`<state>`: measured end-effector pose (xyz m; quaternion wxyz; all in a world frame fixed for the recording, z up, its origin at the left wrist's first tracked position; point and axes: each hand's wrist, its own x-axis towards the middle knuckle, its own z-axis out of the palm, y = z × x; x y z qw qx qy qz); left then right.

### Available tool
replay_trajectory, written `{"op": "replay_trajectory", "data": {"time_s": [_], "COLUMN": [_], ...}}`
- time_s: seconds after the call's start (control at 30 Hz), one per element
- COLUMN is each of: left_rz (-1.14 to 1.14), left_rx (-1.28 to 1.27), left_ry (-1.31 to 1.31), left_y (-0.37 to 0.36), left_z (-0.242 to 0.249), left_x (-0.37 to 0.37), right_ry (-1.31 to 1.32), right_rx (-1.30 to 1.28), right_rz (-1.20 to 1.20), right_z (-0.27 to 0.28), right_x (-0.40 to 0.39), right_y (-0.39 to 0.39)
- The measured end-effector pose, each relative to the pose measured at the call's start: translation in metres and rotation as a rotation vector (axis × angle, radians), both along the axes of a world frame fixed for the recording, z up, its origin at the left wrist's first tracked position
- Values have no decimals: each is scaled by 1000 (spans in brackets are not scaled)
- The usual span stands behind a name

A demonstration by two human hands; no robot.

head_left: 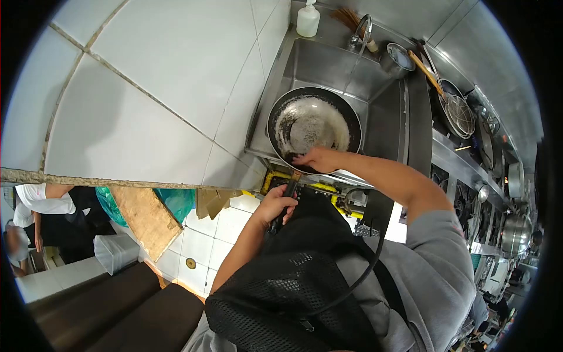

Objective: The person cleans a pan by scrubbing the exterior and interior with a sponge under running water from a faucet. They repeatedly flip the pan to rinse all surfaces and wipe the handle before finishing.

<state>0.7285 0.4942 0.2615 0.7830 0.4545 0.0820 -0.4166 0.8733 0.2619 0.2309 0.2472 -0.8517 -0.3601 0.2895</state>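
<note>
A dark frying pan is held over the near part of the steel sink, its inside wet and covered with whitish suds or water. My left hand is wrapped around the pan's black handle. At the near rim, beside the handle joint, my right hand reaches in with fingers stretched to the left against the pan. Nothing shows in that hand, though its underside is hidden. A thin stream of water falls from the curved faucet behind the pan.
The sink has a soap bottle at its back left, with a metal pot on the right. Strainers and pans line the right wall. White tiles rise at left. Another person stands at lower left.
</note>
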Motion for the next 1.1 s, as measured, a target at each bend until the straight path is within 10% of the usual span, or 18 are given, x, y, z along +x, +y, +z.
{"op": "replay_trajectory", "data": {"time_s": [0.13,0.27,0.33,0.5,0.6,0.73,0.9,1.1], "left_rz": [11,7,11,30,30,-23,-24,-4], "left_rx": [-40,-66,-40,11,-16,-5,39,95], "left_ry": [36,54,47,5,24,67,91,21], "left_y": [3,1,-1,1,-1,-1,3,7], "left_z": [-6,-5,-1,0,-2,0,5,-1], "left_x": [-5,-4,-8,-4,-5,-1,-1,-5], "right_ry": [-194,-536,-175,304,-295,-716,-283,-150], "right_rx": [-27,-312,-212,133,-206,-381,-2,-11], "right_rz": [448,173,-161,290,402,-13,-219,335], "right_z": [-13,3,-3,-22,16,-21,3,-5], "right_x": [47,66,21,12,42,76,7,58], "right_y": [-64,-72,-27,-38,-76,-41,40,-50]}}
